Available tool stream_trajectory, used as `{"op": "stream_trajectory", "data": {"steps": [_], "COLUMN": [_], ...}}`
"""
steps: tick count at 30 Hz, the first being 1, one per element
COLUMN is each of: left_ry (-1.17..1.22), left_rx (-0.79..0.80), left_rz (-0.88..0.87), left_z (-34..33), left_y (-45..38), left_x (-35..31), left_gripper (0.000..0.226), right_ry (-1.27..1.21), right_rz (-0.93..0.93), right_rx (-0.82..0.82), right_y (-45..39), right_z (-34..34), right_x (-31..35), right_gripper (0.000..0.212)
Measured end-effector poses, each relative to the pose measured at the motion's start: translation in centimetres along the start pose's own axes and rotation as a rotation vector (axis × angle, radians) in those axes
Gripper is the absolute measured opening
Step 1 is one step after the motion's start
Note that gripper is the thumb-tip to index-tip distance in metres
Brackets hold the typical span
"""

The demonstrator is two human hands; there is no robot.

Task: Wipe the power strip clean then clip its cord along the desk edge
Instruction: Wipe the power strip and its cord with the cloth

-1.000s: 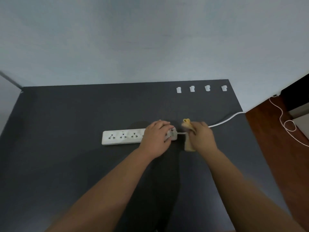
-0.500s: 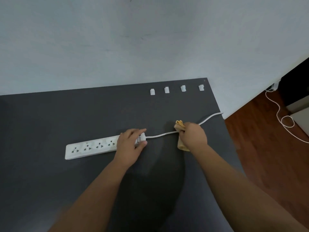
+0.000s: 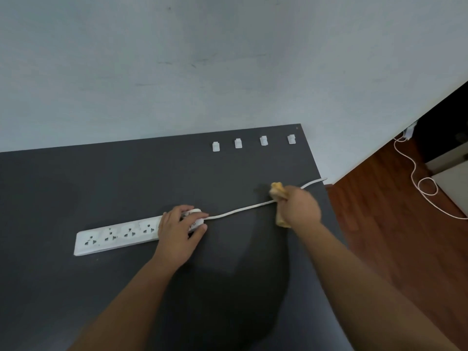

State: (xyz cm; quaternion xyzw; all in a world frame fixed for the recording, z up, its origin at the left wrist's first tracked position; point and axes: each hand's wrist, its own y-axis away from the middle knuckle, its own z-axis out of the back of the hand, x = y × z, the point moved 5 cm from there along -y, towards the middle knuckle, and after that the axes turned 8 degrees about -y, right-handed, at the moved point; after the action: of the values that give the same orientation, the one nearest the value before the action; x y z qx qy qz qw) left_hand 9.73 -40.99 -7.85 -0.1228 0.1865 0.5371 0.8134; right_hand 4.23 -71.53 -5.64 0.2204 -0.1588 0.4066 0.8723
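Clearly wiping is underway: one power strip [image 3: 119,235] lies left of centre on the dark surface [image 3: 76,188], its right end pinned under the left hand [image 3: 181,230]. The right hand [image 3: 298,207], closed on one yellow cloth [image 3: 278,192], wraps the single cord [image 3: 238,211]. Next, I'd guess, comes pressing the cord into the four clips [image 3: 215,146] along the far edge.
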Motion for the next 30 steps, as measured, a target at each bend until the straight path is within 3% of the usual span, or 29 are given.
{"op": "stream_trajectory", "data": {"steps": [4, 7, 14, 23, 26, 30], "left_ry": [-0.014, -0.04, -0.092, -0.07, -0.075, -0.075], "left_rx": [0.001, -0.002, 0.017, -0.023, -0.022, -0.025], "left_rz": [0.007, 0.067, 0.202, 0.194, 0.193, 0.2], "left_z": [0.0, -0.1, -0.4, 0.0, 0.0, 0.0], "left_y": [0.1, -0.1, -0.2, -0.2, -0.1, -0.2], "left_x": [-0.1, -0.3, -1.0, -1.3, -1.4, -1.5], "left_gripper": [0.031, 0.032, 0.015, 0.017, 0.017, 0.017], "right_ry": [0.016, -0.02, -0.026, 0.024, 0.028, -0.113], "right_rz": [-0.096, -0.099, 0.267, -0.093, -0.182, -0.335], "right_rx": [-0.092, -0.06, 0.09, -0.065, -0.049, -0.183], "right_y": [-2.9, -1.7, 4.0, -4.4, -5.8, -4.4], "right_z": [3.3, 1.6, -5.1, 4.3, 5.5, 4.8], "right_x": [-4.2, -2.2, 5.5, -5.8, -7.0, -6.7], "right_gripper": [0.015, 0.037, 0.038, 0.018, 0.016, 0.025]}}
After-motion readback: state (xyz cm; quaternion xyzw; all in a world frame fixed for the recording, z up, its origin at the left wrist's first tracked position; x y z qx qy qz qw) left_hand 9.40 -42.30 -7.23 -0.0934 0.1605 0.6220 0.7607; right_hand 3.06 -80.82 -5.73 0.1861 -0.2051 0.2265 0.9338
